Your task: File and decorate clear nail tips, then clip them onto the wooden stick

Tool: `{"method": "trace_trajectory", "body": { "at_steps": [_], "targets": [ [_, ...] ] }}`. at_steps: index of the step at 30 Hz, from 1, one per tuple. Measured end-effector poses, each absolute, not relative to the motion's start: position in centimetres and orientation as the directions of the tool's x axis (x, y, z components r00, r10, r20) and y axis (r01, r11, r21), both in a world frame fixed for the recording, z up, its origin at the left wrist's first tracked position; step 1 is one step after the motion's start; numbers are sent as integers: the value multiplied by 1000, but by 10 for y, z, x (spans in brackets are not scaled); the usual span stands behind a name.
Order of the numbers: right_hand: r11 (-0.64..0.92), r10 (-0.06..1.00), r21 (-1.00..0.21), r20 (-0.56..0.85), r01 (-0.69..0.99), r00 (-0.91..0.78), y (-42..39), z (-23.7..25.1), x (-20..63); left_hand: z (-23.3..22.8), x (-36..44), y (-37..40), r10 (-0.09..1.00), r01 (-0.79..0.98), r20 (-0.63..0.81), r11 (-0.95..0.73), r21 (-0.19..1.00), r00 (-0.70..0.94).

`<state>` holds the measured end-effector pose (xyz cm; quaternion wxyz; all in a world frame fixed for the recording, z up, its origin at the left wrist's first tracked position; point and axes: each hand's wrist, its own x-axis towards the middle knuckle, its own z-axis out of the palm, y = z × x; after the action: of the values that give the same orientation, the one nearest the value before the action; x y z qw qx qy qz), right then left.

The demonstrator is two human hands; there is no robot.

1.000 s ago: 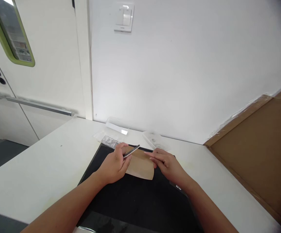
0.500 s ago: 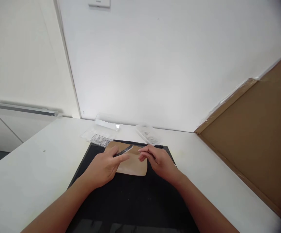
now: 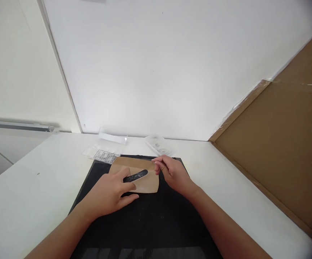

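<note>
A dark nail file lies flat on a tan sheet, which rests at the far end of a black mat. My left hand rests on the sheet's left part. Its fingers lie over the file's near end and its thumb is spread below. My right hand is at the sheet's far right corner, fingertips curled and pinched together on that edge.
The mat lies on a white table against a white wall. Clear plastic packets and a clear tray sit just behind the mat. A brown cardboard panel leans along the right side.
The file, held raised in my left hand before, has come down flat onto the sheet. My right hand's fingers have curled from flat to pinched. The view has tilted downward and to the right.
</note>
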<state>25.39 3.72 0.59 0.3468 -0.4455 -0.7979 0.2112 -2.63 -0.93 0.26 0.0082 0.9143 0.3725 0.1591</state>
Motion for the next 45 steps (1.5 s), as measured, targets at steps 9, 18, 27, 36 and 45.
{"method": "trace_trajectory", "body": {
  "at_steps": [9, 18, 27, 36, 45],
  "targets": [
    [478, 877, -651, 324, 589, -354, 42, 2, 255, 1, -24, -9, 651, 655, 280, -750, 92, 706],
    [491, 870, -669, 347, 557, -350, 41, 9, 255, 3, -22, -12, 583, 565, 346, -809, 163, 735],
    [464, 885, -718, 359, 519, -295, 35, 16, 256, 7, -21, -12, 576, 536, 335, -817, 214, 745],
    [545, 837, -701, 488, 459, -248, 24, 18, 251, -1, -20, -13, 832, 638, 321, -554, 534, 453],
    [747, 653, -531, 700, 401, -288, 1, 12, 222, 8, -16, -20, 848, 585, 212, -496, 641, 486]
  ]
}}
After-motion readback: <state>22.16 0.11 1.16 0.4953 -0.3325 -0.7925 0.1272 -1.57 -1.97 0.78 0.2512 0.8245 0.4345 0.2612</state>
